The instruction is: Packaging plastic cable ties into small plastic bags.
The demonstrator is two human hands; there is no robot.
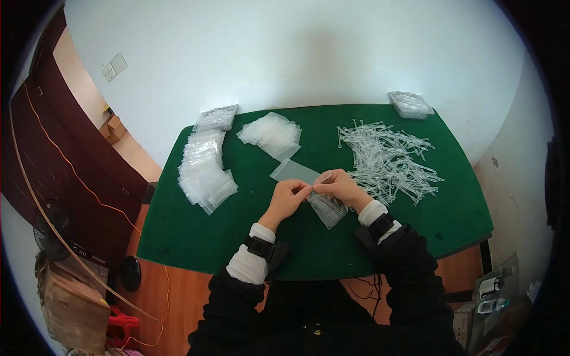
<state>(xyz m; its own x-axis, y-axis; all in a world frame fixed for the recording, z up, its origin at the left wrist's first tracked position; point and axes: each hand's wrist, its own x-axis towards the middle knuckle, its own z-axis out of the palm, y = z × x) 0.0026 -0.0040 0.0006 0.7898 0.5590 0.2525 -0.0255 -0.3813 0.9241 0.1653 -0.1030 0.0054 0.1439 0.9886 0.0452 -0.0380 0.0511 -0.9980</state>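
Black sleeves [415,261] in foreground, clear plastic bag [297,170] just ahead

White cuffs [248,265] beyond the sleeves, with black wrist straps [261,246] over them. Left grip [286,203]: thumb and fingertips pinched on the bag near its middle. Right grip [341,188]: likewise closed on the bag, fingertips right beside those of the left. Thin pale strip [323,178] at right fingertips; too small to identify.

Position of bag: slanted from upper left to lower right, over the central part of the green table [297,255]. Upper end flat and milky; lower end ridged with slim clear rods [328,212] side by side. Cannot tell whether one bag or two overlapping.

To the right, just beside right grip: broad, tangled heap of loop-ended clear rods [392,160]. Beyond the bag: loose fan of flat clear bags [273,133]. Farther left: long overlapping row of clear bags [205,169], contents mostly too faint to read. At far left corner, touching that row's upper end: stack of clear packs [217,118]. At far right corner: second stack of clear packs [411,105], well apart from the first.

Off table, lower left: cardboard box [74,308], red plastic stool [122,326] beside it. Behind: white wall [267,53].
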